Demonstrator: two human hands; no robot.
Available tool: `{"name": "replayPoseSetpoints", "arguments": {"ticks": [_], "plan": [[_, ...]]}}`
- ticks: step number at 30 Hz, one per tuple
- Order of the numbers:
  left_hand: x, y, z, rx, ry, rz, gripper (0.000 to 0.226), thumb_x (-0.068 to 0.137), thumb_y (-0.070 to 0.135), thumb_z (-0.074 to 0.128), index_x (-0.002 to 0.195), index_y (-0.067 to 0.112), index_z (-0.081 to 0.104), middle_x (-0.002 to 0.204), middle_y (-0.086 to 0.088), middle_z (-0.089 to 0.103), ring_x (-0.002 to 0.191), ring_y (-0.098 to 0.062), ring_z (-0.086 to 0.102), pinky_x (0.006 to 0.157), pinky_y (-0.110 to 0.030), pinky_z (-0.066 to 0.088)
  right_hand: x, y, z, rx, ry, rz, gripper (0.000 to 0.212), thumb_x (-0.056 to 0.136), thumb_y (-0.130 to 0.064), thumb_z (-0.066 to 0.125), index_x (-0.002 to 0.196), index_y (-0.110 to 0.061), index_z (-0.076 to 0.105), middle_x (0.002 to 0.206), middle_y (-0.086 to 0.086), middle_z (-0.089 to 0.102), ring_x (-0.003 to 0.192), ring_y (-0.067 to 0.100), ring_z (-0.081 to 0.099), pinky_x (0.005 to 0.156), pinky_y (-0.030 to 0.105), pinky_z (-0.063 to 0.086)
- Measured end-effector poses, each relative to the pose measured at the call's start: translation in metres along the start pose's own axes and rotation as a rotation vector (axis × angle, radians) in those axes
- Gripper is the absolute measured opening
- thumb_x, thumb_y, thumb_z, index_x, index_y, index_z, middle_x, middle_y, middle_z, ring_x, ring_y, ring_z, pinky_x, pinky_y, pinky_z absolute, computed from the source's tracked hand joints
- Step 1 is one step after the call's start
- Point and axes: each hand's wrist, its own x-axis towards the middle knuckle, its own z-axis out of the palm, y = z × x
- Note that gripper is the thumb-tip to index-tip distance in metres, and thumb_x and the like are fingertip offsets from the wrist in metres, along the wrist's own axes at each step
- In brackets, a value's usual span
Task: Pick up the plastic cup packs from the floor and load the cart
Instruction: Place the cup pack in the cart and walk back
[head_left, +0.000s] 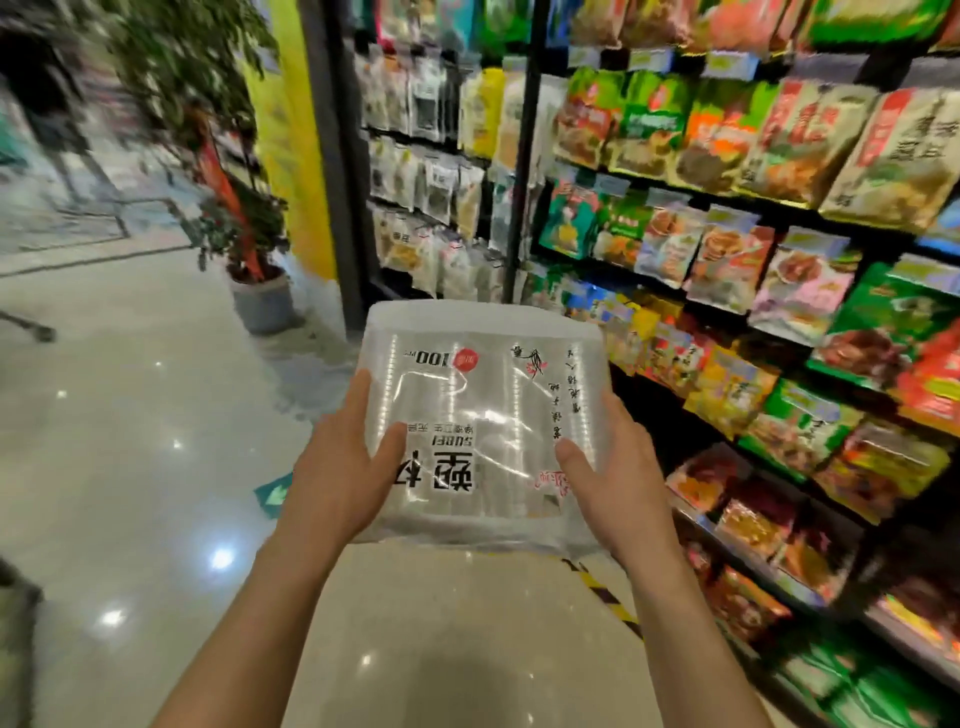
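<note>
A clear plastic cup pack (483, 410) with black printed characters and a red seal is held up in front of me at chest height, above the shiny floor. My left hand (343, 467) grips its left side, thumb across the front. On the pack's right side my right hand (613, 478) holds it the same way. The pack's print reads upside down from my view. No cart shows clearly; a dark shape at the left edge is too blurred to name.
Store shelves (779, 322) packed with colourful snack bags run along the right. A potted plant (260, 301) stands beside a yellow pillar (296, 156) ahead on the left. Glossy tile floor (130, 441) spreads to the left, with yellow-black tape (602, 592) by the shelf base.
</note>
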Motion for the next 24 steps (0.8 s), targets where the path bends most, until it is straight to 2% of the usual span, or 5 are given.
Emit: {"name": "replayPoseSetpoints", "arguments": {"ticks": [7, 10, 15, 20, 24], "plan": [[0.073, -0.134, -0.099, 0.110, 0.130, -0.221, 0.069, 0.095, 0.050, 0.043, 0.153, 0.035, 0.010, 0.120, -0.016, 0.054, 0.107, -0.032, 0.056, 0.080, -0.033, 0.040, 0.077, -0.102, 0.166, 0.031, -0.174, -0.127, 0.068, 0.093, -0.039, 0.057, 0.150, -0.035, 0.023, 0.144, -0.006, 0.042, 0.135, 0.016, 0.035, 0.097, 0.029, 0.032], [0.100, -0.181, -0.136, 0.132, 0.181, -0.284, 0.068, 0.095, 0.049, 0.043, 0.153, 0.034, 0.012, 0.122, -0.017, 0.053, 0.109, -0.033, 0.055, 0.081, -0.034, 0.039, 0.107, -0.139, 0.228, 0.047, -0.254, -0.173, 0.063, 0.093, -0.041, 0.054, 0.149, -0.032, 0.027, 0.143, -0.010, 0.043, 0.133, 0.014, 0.037, 0.103, 0.034, 0.035], [0.157, -0.258, -0.171, 0.185, 0.241, -0.349, 0.067, 0.095, 0.049, 0.043, 0.152, 0.034, 0.012, 0.125, -0.016, 0.055, 0.111, -0.033, 0.054, 0.080, -0.033, 0.037, 0.169, -0.186, 0.324, 0.098, -0.389, -0.263, 0.039, 0.089, -0.037, 0.051, 0.128, -0.034, 0.044, 0.119, -0.013, 0.055, 0.112, 0.016, 0.051, 0.086, 0.038, 0.044], [0.232, -0.332, -0.183, 0.233, 0.318, -0.432, 0.068, 0.094, 0.051, 0.041, 0.153, 0.033, 0.011, 0.126, -0.015, 0.054, 0.114, -0.032, 0.051, 0.085, -0.036, 0.038, 0.248, -0.213, 0.431, 0.157, -0.482, -0.272, 0.063, 0.082, -0.052, 0.050, 0.141, -0.034, 0.036, 0.131, -0.006, 0.052, 0.121, 0.016, 0.050, 0.099, 0.045, 0.045], [0.305, -0.380, -0.194, 0.258, 0.377, -0.527, 0.067, 0.095, 0.053, 0.041, 0.152, 0.036, 0.010, 0.123, -0.014, 0.055, 0.114, -0.032, 0.052, 0.088, -0.039, 0.042, 0.327, -0.241, 0.517, 0.207, -0.552, -0.322, 0.067, 0.092, -0.030, 0.059, 0.150, -0.026, 0.026, 0.130, -0.015, 0.036, 0.125, 0.005, 0.035, 0.095, 0.014, 0.022]]}}
